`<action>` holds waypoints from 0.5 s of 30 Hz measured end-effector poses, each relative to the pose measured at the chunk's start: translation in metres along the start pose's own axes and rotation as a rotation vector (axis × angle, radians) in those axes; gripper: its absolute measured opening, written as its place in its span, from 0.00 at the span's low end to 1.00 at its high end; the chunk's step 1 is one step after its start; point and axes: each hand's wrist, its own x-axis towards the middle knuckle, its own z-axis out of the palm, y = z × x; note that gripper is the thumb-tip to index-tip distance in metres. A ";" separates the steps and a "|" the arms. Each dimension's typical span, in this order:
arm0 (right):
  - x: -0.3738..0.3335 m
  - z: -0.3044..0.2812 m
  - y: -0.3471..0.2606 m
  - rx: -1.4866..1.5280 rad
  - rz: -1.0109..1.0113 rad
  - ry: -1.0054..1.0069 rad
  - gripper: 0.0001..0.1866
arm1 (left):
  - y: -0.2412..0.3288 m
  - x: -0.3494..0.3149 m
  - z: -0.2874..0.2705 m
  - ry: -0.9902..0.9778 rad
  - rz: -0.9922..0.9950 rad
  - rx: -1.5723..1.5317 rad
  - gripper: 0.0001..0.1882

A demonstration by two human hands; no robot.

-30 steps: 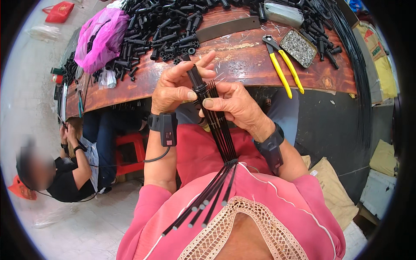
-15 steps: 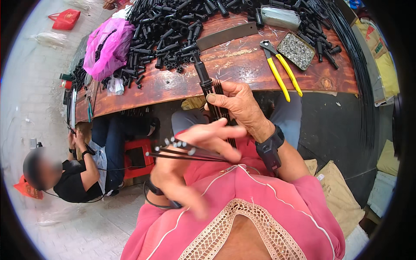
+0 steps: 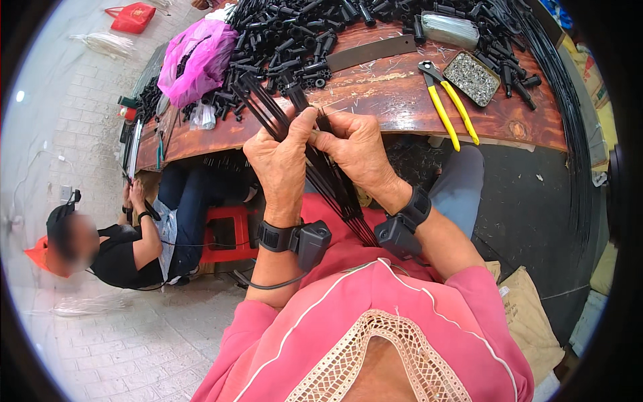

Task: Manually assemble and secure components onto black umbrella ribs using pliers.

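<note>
Both hands: our left hand and right hand grip black rods.
Twelve o'clock: black tubes, table.
One o'clock: yellow pliers.

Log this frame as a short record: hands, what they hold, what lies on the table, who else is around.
left hand: grips a fan of black rods
right hand: pinches the same rods near their top
table: wooden, round-edged
on table: heap of black parts, yellow pliers, tray of small metal bits, pink bag
nearby: seated person on a red stool, lower left
</note>
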 end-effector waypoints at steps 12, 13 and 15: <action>-0.021 -0.007 -0.015 -0.054 0.201 0.083 0.12 | -0.012 -0.009 0.003 0.049 -0.079 -0.293 0.10; -0.020 -0.007 -0.014 -0.056 0.200 0.087 0.12 | -0.012 -0.010 0.004 0.026 -0.085 -0.333 0.10; -0.018 -0.009 -0.007 -0.107 0.104 0.091 0.13 | -0.013 -0.010 0.002 -0.009 -0.114 -0.381 0.09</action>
